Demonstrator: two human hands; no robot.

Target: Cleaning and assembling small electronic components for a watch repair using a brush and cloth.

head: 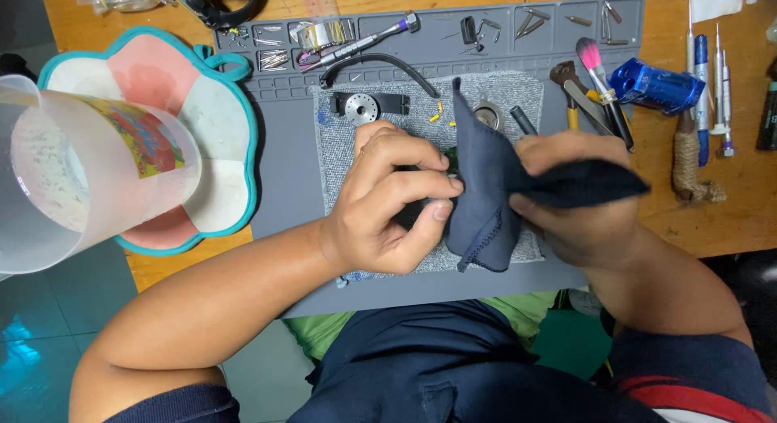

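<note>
Left hand [388,200] sat at frame centre, fingers curled, grip clenched around a small dark object [421,188] mostly hidden under the fingers; could not tell what it was. Right hand [579,204] was just right of it, grip pinching a dark blue cloth [486,188], which draped down between both hands and stuck out to the right over the knuckles. Cloth touched the left fingertips.

Both hands were over a grey fabric pad [340,160] lying on a grey silicone work mat [283,148] on the wooden bench [728,212]. Above the hands on the pad: a black part with a silver disc [362,107], small yellow bits [437,115], a black cable [380,63]. A screwdriver [364,41] lay in the mat's tray slots at top. Upper right: pink-tipped brush [595,63], pliers [566,79], blue metal block [660,85], more precision drivers [702,67] at right edge. Left of frame: translucent plastic jug [73,172] in near view, over a flower-shaped teal-rimmed pad [218,107]. Lower frame showed the person's lap in dark clothing.
</note>
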